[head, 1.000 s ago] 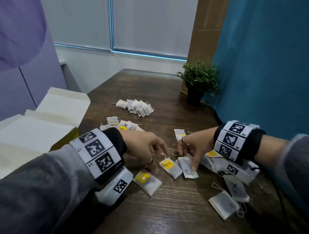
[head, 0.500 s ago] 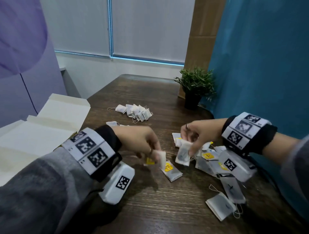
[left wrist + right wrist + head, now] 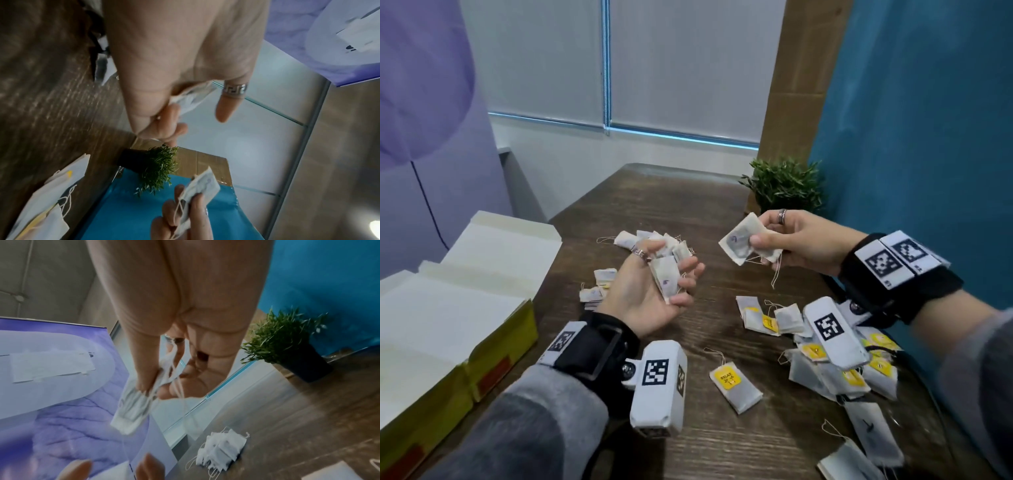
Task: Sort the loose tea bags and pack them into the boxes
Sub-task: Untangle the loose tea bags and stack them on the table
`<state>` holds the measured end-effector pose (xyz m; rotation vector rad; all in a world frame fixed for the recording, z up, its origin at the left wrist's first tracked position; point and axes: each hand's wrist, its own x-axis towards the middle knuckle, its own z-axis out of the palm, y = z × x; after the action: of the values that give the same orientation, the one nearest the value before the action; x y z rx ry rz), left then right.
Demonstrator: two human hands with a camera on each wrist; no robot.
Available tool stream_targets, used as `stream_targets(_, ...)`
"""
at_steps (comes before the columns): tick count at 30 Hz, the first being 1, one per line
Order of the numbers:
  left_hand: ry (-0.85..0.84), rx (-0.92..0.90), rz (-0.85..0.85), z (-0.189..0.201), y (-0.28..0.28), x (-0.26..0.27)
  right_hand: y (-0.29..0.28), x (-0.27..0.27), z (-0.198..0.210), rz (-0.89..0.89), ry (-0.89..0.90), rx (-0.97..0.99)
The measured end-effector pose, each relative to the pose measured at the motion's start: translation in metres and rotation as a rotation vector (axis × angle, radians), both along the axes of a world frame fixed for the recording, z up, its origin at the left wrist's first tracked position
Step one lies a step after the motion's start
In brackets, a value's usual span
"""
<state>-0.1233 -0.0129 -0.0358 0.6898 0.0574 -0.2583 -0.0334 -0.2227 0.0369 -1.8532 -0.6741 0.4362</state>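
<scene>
Papery white tea bags are up in both hands over the dark wooden desk [image 3: 688, 192]. In the head view the left hand [image 3: 650, 291] lies palm up, its fingers [image 3: 690, 270] curled loosely round one purple-marked tea bag [image 3: 666, 277]. The right hand [image 3: 801, 240] pinches a small bundle of purple-marked bags [image 3: 743, 240] between thumb and forefingers. To do this step well, I judge, the single bag should join the bundle with marks matched and the dangling strings gathered in, so nothing snags. A sorted white pile [image 3: 654, 240] lies toward the far edge. A yellow-tagged bag [image 3: 734, 383] lies near the front edge, and a mixed heap [image 3: 842, 363] lies at the right edge. The open boxes [image 3: 448, 308] stand at the left edge, with no bags visible inside. A potted plant [image 3: 786, 185] at the far right corner stands clear of the work.

The left wrist view shows that hand's fingers [image 3: 168, 116] closed on the bag's edge, and the other hand's bundle [image 3: 199, 186] below.

The right wrist view shows thumb and fingers [image 3: 144, 382] clamped on the bundle [image 3: 131, 412], strings hanging loose; these could tangle.
</scene>
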Motion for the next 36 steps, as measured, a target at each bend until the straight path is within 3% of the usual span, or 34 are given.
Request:
stream_targets(4,0.069,-0.045,0.051,-0.008,0.002,0.006,0.015,-0.005,-0.011,-0.004,0.003,-0.015)
stream_targets(8,0.139,0.142,0.115,-0.016,-0.008,0.011,0.033,-0.008,-0.019,0.017,0.009,-0.038)
stream_targets(13,-0.019,0.113,0.016,-0.007,-0.014,0.004,0.051,-0.013,-0.029,0.045,-0.090,-0.202)
stream_targets(16,-0.003,0.100,0.058,-0.011,-0.018,0.004,0.054,-0.014,-0.032,0.059,-0.105,-0.243)
stream_targets(28,0.157,0.134,0.163,-0.012,-0.013,0.009,0.037,-0.009,-0.030,-0.113,-0.034,0.101)
stream_targets(32,0.123,0.101,0.149,-0.008,-0.014,0.004,0.044,-0.013,-0.025,-0.144,0.054,0.283)
stream_targets(36,0.002,0.045,0.095,-0.010,-0.017,0.002,0.056,-0.020,-0.034,-0.002,0.111,0.096)
